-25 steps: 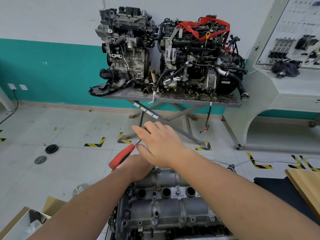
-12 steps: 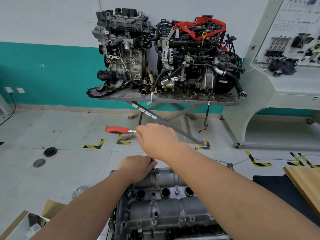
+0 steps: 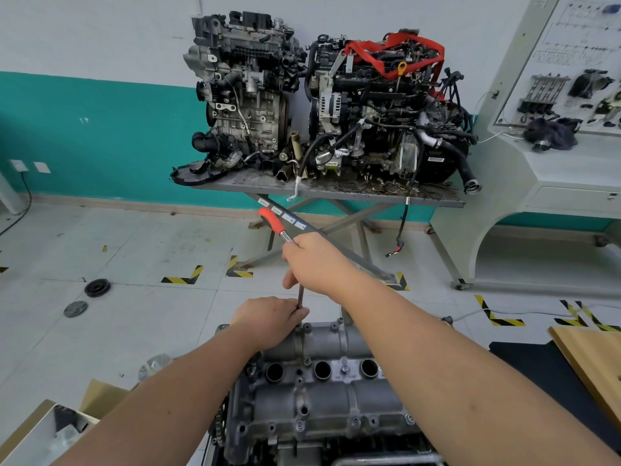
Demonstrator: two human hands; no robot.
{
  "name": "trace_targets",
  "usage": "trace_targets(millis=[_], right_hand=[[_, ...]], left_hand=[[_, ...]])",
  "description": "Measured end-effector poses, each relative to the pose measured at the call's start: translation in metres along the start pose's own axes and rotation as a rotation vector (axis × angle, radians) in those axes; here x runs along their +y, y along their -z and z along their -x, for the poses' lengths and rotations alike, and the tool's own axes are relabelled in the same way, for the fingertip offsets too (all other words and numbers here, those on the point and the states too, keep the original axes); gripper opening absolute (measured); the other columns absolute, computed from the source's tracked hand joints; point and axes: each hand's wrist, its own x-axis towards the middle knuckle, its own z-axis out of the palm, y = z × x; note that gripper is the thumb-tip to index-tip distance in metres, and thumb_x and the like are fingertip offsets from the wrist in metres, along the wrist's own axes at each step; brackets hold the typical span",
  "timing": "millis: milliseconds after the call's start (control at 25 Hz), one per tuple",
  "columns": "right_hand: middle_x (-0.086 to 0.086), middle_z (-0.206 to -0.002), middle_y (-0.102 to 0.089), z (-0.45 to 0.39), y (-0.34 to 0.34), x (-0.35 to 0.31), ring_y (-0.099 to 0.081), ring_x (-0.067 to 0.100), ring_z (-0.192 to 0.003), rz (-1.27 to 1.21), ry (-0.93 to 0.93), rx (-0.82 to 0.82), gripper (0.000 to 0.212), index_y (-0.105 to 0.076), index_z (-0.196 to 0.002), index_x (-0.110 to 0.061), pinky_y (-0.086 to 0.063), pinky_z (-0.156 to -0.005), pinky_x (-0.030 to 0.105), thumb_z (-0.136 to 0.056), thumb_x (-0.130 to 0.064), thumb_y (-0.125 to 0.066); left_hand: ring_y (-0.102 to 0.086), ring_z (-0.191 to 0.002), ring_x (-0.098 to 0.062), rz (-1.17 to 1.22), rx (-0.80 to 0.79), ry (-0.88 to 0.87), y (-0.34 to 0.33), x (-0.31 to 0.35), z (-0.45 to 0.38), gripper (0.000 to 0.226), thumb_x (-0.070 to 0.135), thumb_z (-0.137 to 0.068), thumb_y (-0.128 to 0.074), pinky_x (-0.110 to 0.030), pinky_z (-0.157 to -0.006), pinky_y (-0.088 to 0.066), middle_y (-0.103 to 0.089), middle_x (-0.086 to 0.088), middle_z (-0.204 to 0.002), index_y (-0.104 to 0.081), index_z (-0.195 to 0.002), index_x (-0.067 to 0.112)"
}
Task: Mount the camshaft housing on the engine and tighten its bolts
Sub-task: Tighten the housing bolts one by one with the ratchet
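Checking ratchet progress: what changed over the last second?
The ratchet's red handle swung from pointing near-left round to far-left, turned by the right hand at its head. The left hand still steadies the extension bar on a far-edge bolt of the camshaft housing. Nothing was let go.

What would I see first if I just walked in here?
Probably the two big engines on the grey metal table against the teal wall, one draped with a bright red strap. Closer in, the right hand grips a ratchet with a red handle, while the left hand holds its thin extension bar over the camshaft housing at the bottom.
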Motion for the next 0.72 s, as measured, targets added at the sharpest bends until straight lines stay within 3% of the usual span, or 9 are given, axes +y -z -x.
trace_targets(millis=[120,320,480,600,720], right_hand=[[0.004,-0.071,-0.075,0.000,-0.003,0.001,-0.067,0.009,-0.069,-0.081,-0.039,-0.009,0.029,-0.057,-0.112,-0.013,-0.040,-0.059,0.029,-0.102,-0.027,-0.034],[0.004,-0.075,-0.076,0.003,-0.007,0.000,-0.069,0.012,-0.079,-0.209,-0.081,-0.042,0.022,-0.053,-0.109,-0.017,-0.042,-0.063,0.030,-0.101,-0.027,-0.036],[0.004,-0.079,-0.077,0.004,-0.004,0.001,-0.070,0.016,-0.092,-0.358,-0.150,-0.059,0.026,-0.049,-0.120,-0.018,-0.046,-0.081,0.040,-0.101,-0.030,-0.035],[0.005,-0.084,-0.078,0.004,-0.006,0.008,-0.065,0.015,-0.102,-0.530,-0.229,-0.106,0.031,-0.045,-0.125,-0.017,-0.033,-0.097,0.050,-0.099,-0.031,-0.036],[0.010,-0.094,-0.078,0.001,-0.013,0.018,-0.060,0.017,-0.112,-0.697,-0.281,-0.179,0.033,-0.050,-0.115,-0.014,-0.020,-0.106,0.052,-0.098,-0.038,-0.038]], left_hand=[[-0.050,-0.072,-0.017,0.002,0.015,-0.011,0.000,-0.001,0.001,0.039,0.063,-0.100,-0.018,-0.035,-0.061,-0.034,-0.042,0.015,-0.067,-0.044,-0.084,0.037],[-0.051,-0.073,-0.017,-0.004,0.000,-0.021,0.002,0.000,0.004,0.038,0.061,-0.101,-0.018,-0.035,-0.063,-0.036,-0.046,0.013,-0.070,-0.043,-0.086,0.037],[-0.056,-0.079,-0.018,-0.004,-0.008,-0.022,0.003,0.000,0.003,0.040,0.061,-0.101,-0.018,-0.035,-0.065,-0.038,-0.057,0.009,-0.081,-0.048,-0.091,0.036],[-0.056,-0.079,-0.018,0.001,0.000,-0.022,0.002,-0.001,0.004,0.038,0.060,-0.101,-0.020,-0.034,-0.065,-0.037,-0.059,0.007,-0.084,-0.046,-0.088,0.036],[-0.052,-0.074,-0.018,-0.017,0.000,-0.019,0.001,0.000,0.004,0.040,0.060,-0.101,-0.020,-0.034,-0.063,-0.036,-0.058,0.008,-0.081,-0.048,-0.090,0.035]])
